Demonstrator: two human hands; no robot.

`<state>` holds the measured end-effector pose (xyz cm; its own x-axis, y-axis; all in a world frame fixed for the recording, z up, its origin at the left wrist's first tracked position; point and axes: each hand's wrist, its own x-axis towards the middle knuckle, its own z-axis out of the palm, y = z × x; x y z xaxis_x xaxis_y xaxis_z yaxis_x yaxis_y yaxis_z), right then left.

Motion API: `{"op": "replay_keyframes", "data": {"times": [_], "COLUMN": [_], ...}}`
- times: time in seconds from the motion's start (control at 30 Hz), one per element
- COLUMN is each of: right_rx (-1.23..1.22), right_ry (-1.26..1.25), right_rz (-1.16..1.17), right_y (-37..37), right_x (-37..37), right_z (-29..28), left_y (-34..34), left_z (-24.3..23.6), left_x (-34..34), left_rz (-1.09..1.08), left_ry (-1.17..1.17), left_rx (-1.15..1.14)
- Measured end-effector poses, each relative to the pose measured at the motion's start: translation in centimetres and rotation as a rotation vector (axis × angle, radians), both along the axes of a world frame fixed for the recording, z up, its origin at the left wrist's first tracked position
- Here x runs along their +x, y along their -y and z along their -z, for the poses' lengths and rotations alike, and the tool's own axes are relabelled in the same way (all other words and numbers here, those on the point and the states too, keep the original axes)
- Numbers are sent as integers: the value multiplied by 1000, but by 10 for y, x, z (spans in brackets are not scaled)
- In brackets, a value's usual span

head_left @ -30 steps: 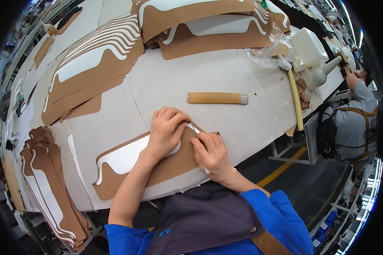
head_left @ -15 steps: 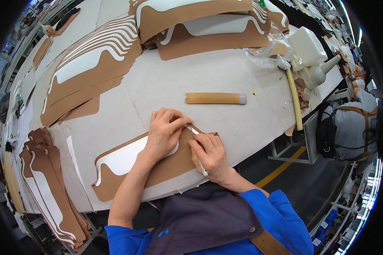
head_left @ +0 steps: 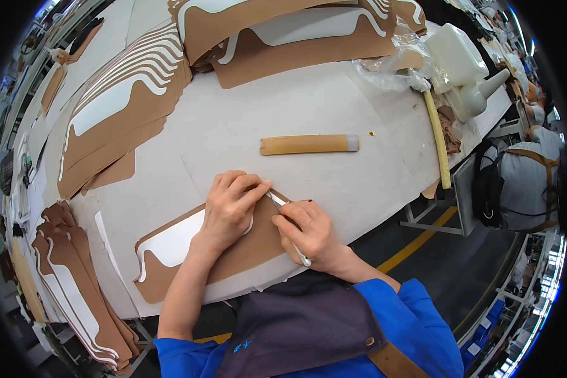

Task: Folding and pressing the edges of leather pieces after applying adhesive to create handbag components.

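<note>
A brown leather-like panel with a curved white lining piece on it lies flat on the table before me. My left hand rests over the panel. Its thumb and index finger are pinched at the far edge, on the end of a narrow white strip. In my right hand is a slim tool with a white handle. Its thin metal tip points at the strip beside my left fingertips. The right hand covers the panel's right end in part.
Beyond the panel lies a flat tan stick with a grey end. Stacks of brown panels stand far left, with more at the back and at the left edge. A white plastic jug, a grey bottle and a yellow rod are at right.
The view has shifted slightly, so the table's things sit a little differently. Both hands stay at the strip, the left pinched on it and the right still holding the tool.
</note>
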<state>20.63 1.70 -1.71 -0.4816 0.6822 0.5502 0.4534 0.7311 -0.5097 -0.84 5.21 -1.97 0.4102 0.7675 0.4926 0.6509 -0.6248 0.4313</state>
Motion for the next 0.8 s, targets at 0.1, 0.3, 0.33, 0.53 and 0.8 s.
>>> {"op": "replay_keyframes", "data": {"times": [0.1,0.3,0.33,0.53,0.8], "right_rx": [2,-8,-9,14,93], "right_ry": [-23,128,130,-43,556], "right_rz": [0,-90,-92,104,449], "right_y": [3,0,1,7,-84], "right_x": [3,0,0,25,133], "right_z": [-1,-16,-15,-10,-21], "left_y": [0,0,0,2,26], "left_z": [0,-2,-2,-4,-12], "left_x": [1,2,1,1,3], "left_rz": [24,5,2,22,-9], "left_ry": [-4,-12,2,-49,-138], "left_rx": [-11,-38,-52,3,-9]}}
